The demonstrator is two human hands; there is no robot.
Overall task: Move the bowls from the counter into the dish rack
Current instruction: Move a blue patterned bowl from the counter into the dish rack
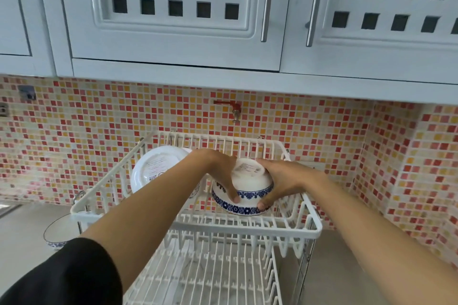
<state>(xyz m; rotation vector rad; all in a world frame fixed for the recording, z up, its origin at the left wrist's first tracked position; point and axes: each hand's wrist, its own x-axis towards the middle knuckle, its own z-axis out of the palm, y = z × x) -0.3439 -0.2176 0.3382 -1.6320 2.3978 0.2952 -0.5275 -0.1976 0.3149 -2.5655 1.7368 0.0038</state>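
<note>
Both hands, left hand [220, 171] and right hand [280, 181], clasped an upturned bowl [247, 189] inside the dish rack [247, 226], fingers closed around its sides.

Both hands clasp an upturned white bowl with a blue floral band [244, 188] in the upper tier of a white wire dish rack [250, 226] — the left hand [220, 171] on its left side, the right hand [282, 181] on its right. Another white bowl [155, 167] leans on edge at the rack's left. On the grey counter [22, 228] left of the rack sits a third bowl [60, 231] — upright, blue-patterned. Mosaic tiles [99, 119] line the wall behind.
</note>
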